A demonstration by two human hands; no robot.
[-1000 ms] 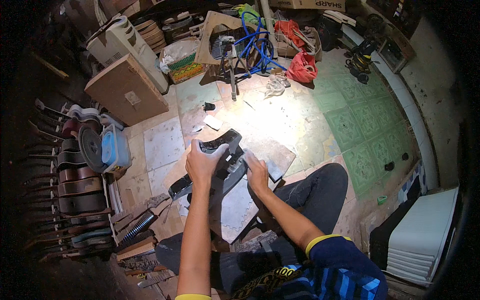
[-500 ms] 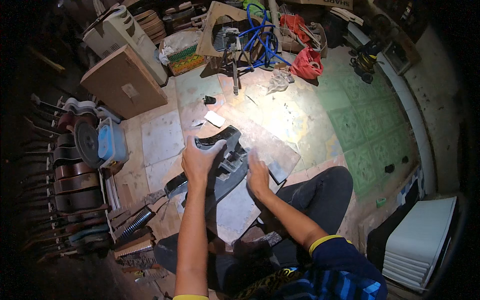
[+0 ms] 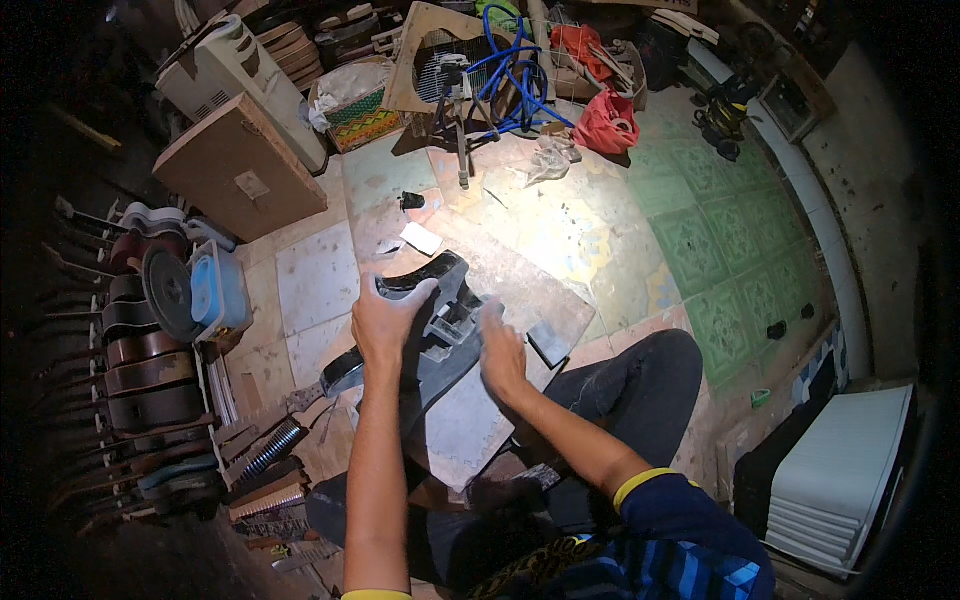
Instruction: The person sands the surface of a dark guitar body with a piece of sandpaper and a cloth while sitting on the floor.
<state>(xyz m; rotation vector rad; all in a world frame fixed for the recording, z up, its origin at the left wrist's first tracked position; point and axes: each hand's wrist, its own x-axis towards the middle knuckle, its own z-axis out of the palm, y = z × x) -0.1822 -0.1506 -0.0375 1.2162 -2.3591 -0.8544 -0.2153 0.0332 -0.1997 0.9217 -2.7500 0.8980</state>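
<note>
A black electric guitar body [image 3: 432, 388] with cut-out cavities lies tilted across my lap and a flat board, its surface dusty grey in places. My left hand [image 3: 383, 325] grips its far left edge, thumb over the top face and fingers round the side. Against the right edge, beside the cavities, my right hand [image 3: 502, 352] presses with its fingers together. The fingertips are slightly blurred, and anything under them is hidden. A small grey block [image 3: 547, 343] sits on the board [image 3: 560, 300] just right of that hand.
Several guitars [image 3: 150, 375] hang in a row at the left, next to a blue plastic tub [image 3: 218, 290]. Files and a coiled spring [image 3: 275, 450] lie left of my knee. A brown panel [image 3: 240, 170], blue hose [image 3: 520, 90] and red bag [image 3: 607, 122] stand farther back.
My right hand has shifted slightly along the guitar body's edge, uncovering more of the grey block. My left hand keeps its grip. The whole view has shifted slightly.
</note>
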